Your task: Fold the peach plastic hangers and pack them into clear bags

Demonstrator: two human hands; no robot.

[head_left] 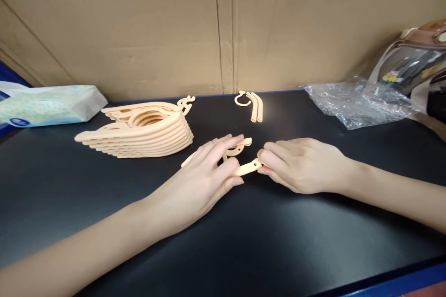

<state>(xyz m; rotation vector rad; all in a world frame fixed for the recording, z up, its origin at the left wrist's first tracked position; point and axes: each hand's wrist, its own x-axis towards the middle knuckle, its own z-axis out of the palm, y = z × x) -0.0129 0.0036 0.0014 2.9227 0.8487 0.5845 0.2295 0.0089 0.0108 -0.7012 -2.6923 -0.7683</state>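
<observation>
A cream plastic folding hanger lies partly under my left hand, whose fingers and thumb close around one of its arms. The fingers cover much of the hanger, but its curved middle and a second arm end show beyond them. At the end of the gripped arm, beside a small round hole, my right hand is pinched closed. Only a sliver of a cream piece shows at those fingertips, so its kind is hidden. To the left, a neat stack of matching hangers rests on the black table.
Behind the hands lie a loose cream hook and two curved hanger arms. A tissue pack sits at the left. Crumpled clear plastic and a clear bottle with a strap are at the right. Cardboard stands along the back edge.
</observation>
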